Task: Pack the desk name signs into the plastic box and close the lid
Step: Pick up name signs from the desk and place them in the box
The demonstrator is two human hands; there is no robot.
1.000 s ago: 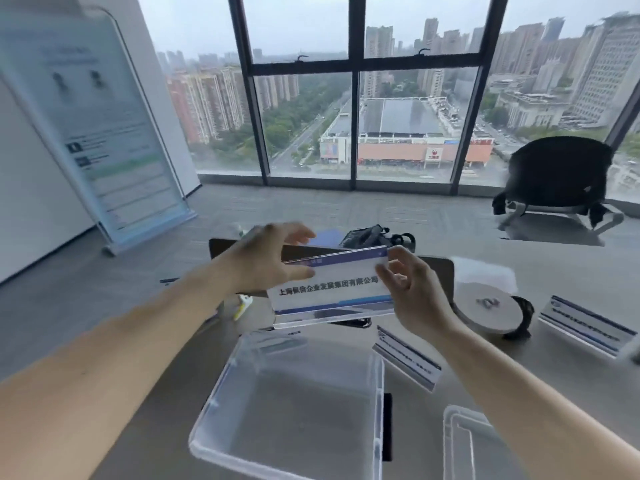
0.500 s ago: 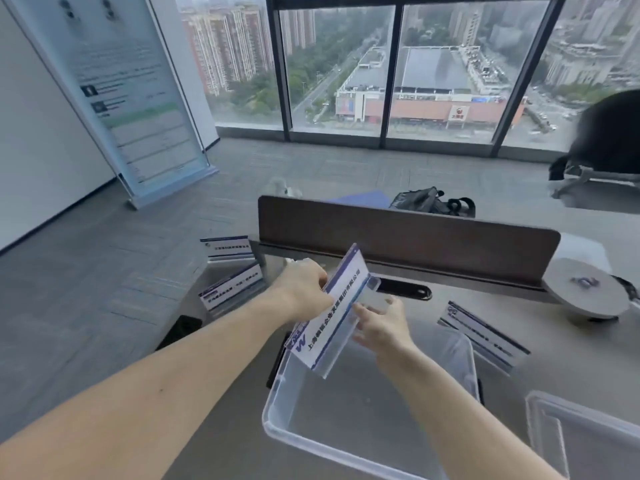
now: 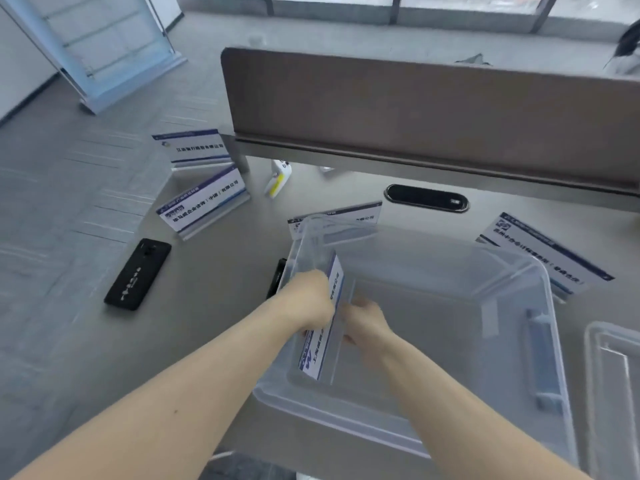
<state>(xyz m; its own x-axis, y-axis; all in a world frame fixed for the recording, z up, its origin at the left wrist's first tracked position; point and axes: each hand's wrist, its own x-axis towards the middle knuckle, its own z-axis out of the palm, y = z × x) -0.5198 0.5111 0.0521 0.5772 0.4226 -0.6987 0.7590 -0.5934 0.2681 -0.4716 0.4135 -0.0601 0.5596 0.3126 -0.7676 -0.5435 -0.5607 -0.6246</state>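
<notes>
— Grey desk (image 3: 214,327) under you, and nearest your body both forearms reach into the clear box (image 3: 540,341). What are your hands doing?

— Your left hand (image 3: 308,299) and right hand (image 3: 363,322) both grip one sign (image 3: 323,337), left on its outer face, right on the inner side. It stands on edge against the box wall nearest your left hand, apparently at or near the floor.

— Which way does it run?

— Its long axis points away from you, along that wall. Judged from that, letting go needs only a small push leftward so it leans on the wall.

— And the rest?

— Just beyond your hands, one sign (image 3: 356,216) stands behind the box's far rim. Further left and beyond, two signs (image 3: 204,202) (image 3: 194,147) past the phone (image 3: 138,273); your left hand is nearer those. Right of your right hand, one sign (image 3: 540,251) lies outside the box, and the lid (image 3: 613,393) sits beside it. Farthest is the brown divider (image 3: 415,109).
</notes>
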